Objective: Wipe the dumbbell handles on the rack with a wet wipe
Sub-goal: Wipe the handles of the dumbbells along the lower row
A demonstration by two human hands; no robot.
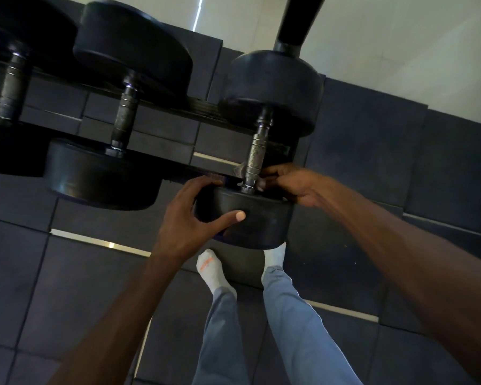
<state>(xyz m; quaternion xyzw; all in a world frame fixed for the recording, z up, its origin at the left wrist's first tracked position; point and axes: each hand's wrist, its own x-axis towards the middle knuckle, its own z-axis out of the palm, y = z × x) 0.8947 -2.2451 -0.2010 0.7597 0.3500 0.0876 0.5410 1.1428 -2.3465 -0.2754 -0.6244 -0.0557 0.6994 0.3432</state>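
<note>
Dumbbell: black rubber-ended dumbbell (261, 151) with knurled steel handle (256, 157), rightmost on the black metal rack (161, 159).
Right hand (289, 187): fingers curled round the handle's near end, pinching a crumpled pale wet wipe (240, 170) against it.
Left hand (189, 215): fingers and thumb curled round the near weight end.
Nearby: two larger black dumbbells (122, 112) racked to the left; white-socked feet (208, 268) below on dark floor tiles (372, 168).

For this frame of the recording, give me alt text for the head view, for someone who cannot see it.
A person's right hand holds a wet wipe at the near end of the rightmost dumbbell's handle, while the left hand grips its near weight head. Two more dumbbells sit on the rack to the left.
</note>
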